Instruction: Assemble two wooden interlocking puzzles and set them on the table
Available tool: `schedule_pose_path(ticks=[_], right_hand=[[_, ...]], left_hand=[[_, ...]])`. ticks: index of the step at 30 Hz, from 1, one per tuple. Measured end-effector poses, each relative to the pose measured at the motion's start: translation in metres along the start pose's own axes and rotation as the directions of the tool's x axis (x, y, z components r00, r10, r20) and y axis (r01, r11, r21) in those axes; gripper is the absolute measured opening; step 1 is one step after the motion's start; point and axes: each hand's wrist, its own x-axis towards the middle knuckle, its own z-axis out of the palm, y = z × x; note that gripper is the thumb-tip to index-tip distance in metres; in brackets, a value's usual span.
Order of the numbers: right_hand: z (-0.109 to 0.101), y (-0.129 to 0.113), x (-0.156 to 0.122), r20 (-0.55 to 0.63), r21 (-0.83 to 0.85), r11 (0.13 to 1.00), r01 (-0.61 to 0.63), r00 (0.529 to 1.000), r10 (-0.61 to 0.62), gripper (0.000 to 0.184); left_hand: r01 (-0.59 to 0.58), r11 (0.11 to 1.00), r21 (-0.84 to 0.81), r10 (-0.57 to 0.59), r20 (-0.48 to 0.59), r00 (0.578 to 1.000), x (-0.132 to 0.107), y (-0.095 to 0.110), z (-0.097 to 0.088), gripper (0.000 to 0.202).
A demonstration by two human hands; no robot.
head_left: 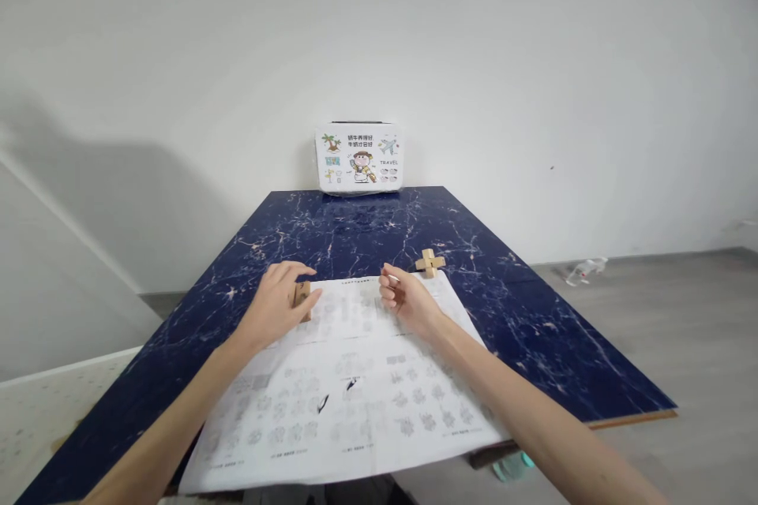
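Observation:
A large printed sheet [355, 355] with rows of small diagrams lies over the near part of the table, and two small dark torn gaps show in it. Over its upper left edge is my left hand [280, 296], open, with thumb and fingers apart. Beside that thumb, partly hidden by the hand, stands a small brown box [302, 289] with dark marks. My right hand [406, 300] hovers over the sheet's upper right, fingers curled together; what they pinch, if anything, is too small to make out. Just beyond it sits a cross-shaped wooden puzzle [430, 262].
The blue marbled table [355, 237] reaches back to a white wall. Against the wall stands a white case [360, 158] with cartoon prints. On the floor at right lies a crumpled clear plastic piece [586, 271]. A clear bottle-like item [510, 467] shows below the near edge.

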Motion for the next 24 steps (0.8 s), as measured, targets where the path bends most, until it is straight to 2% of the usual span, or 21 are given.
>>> schedule_pose_path(ticks=[2, 5, 8, 15, 19, 24], right_hand=[[0.003, -0.001, -0.003, 0.019, -0.026, 1.0, -0.005, 1.0, 0.005, 0.037], [0.005, -0.001, -0.006, 0.032, -0.073, 0.997, -0.012, 0.999, 0.015, 0.038], [0.006, 0.0, -0.007, 0.039, -0.124, 0.992, -0.012, 0.999, 0.017, 0.038], [0.006, 0.003, -0.008, 0.051, -0.204, 0.979, -0.002, 0.999, 0.012, 0.041], [0.007, 0.003, -0.01, 0.082, -0.274, 0.962, 0.012, 0.997, 0.01, 0.041], [0.005, 0.007, -0.01, 0.119, -0.32, 0.947, 0.022, 0.993, 0.017, 0.04]], left_hand=[[0.033, 0.998, 0.056, -0.034, 0.016, 0.999, -0.01, -0.019, -0.006, 0.048], [0.115, 0.989, 0.093, -0.124, 0.106, 0.987, -0.03, -0.042, -0.011, 0.078], [0.155, 0.983, 0.096, -0.17, 0.181, 0.969, -0.043, -0.053, -0.01, 0.087], [0.151, 0.987, 0.047, -0.158, 0.25, 0.955, -0.035, -0.048, -0.006, 0.091], [0.071, 0.996, 0.055, -0.086, 0.346, 0.934, -0.028, -0.042, 0.0, 0.091], [0.043, 0.999, 0.009, -0.042, 0.412, 0.91, -0.022, -0.022, 0.013, 0.09]])
